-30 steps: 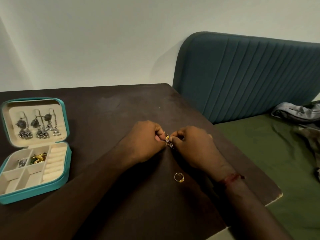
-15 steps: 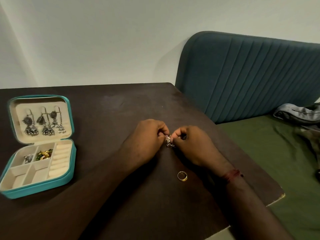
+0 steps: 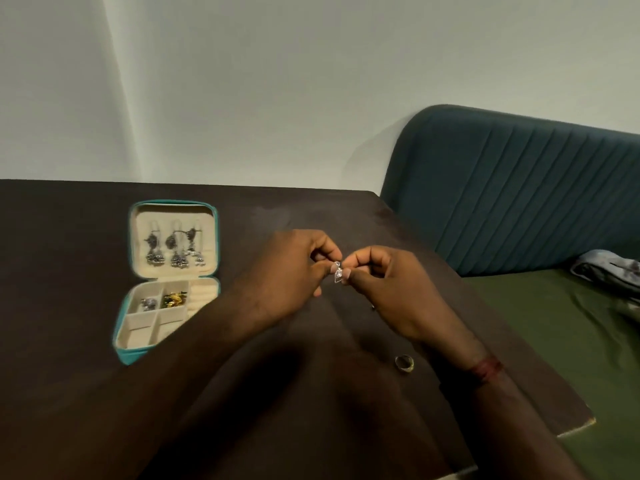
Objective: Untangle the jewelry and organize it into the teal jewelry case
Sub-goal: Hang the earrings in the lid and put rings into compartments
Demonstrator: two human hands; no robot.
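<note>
My left hand [image 3: 294,271] and my right hand [image 3: 391,289] meet above the middle of the dark table, both pinching a small silver pendant piece [image 3: 338,274] between thumbs and fingers. The teal jewelry case [image 3: 119,351] lies open to the left, apart from my hands. Its lid holds three silver dangling earrings [image 3: 175,249]. Two rear compartments hold a silver piece [image 3: 148,303] and gold and green pieces [image 3: 174,299]. A gold ring [image 3: 404,362] lies on the table near my right wrist.
The dark brown table [image 3: 86,393] ends at a chipped right edge [image 3: 571,429]. Beside it is a teal ribbed headboard [image 3: 519,188] and a green bedsheet [image 3: 554,323] with grey cloth [image 3: 606,268] on it. A white wall stands behind.
The head view swung left and up, so the case now appears nearer the centre. My hands lifted slightly and still pinch the jewelry; the silver pendant now hangs visible between my fingers.
</note>
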